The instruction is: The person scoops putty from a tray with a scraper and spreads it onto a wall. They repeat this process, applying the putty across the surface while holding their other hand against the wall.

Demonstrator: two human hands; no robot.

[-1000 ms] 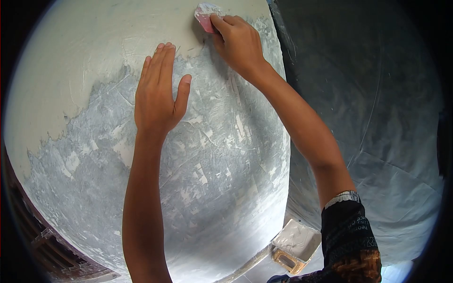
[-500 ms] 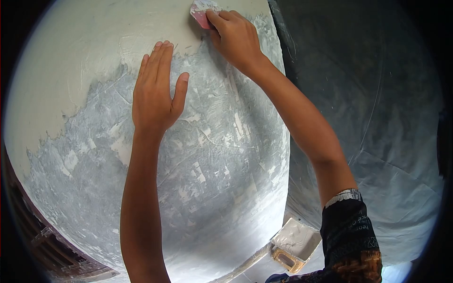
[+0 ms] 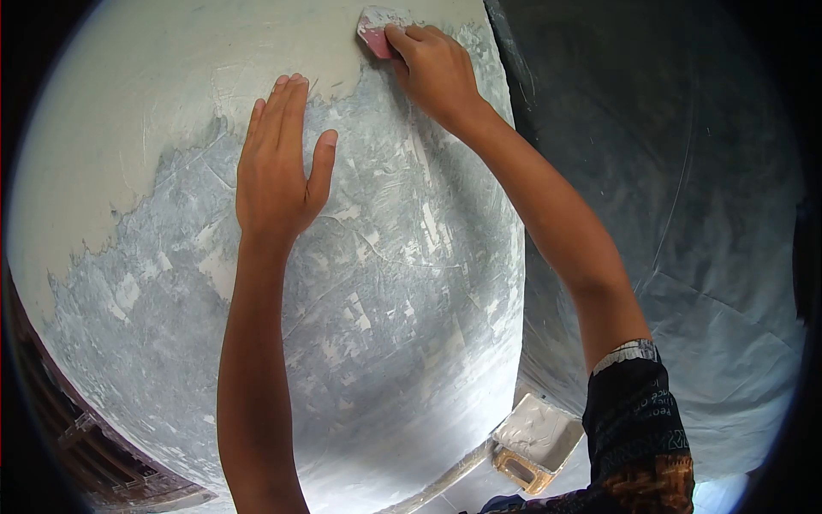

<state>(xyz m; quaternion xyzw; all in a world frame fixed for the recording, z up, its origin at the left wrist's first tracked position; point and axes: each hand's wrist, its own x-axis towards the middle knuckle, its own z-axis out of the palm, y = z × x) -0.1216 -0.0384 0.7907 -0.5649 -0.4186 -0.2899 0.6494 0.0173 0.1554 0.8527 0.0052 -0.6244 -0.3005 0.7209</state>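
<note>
In the upper right part of the wall, my right hand (image 3: 437, 73) grips a pink putty scraper (image 3: 377, 43) smeared with white putty. Its blade lies against the wall near the edge of the smooth coat. My left hand (image 3: 276, 163) holds nothing; its palm rests flat on the wall (image 3: 377, 283), thumb apart from the fingers. Smooth cream putty (image 3: 163, 77) covers the upper left of the wall. Below it the surface is patchy grey with white streaks.
On the floor at the lower right stands a tray of white putty (image 3: 539, 433) with a stool-like yellowish piece (image 3: 521, 469) by it. A dark sheet (image 3: 668, 171) hangs right of the wall's edge. Dark brown wooden slats (image 3: 98, 463) show at the lower left.
My right hand and the scraper have moved slightly right and down along the wall. My left hand has shifted a little to the left, still flat.
</note>
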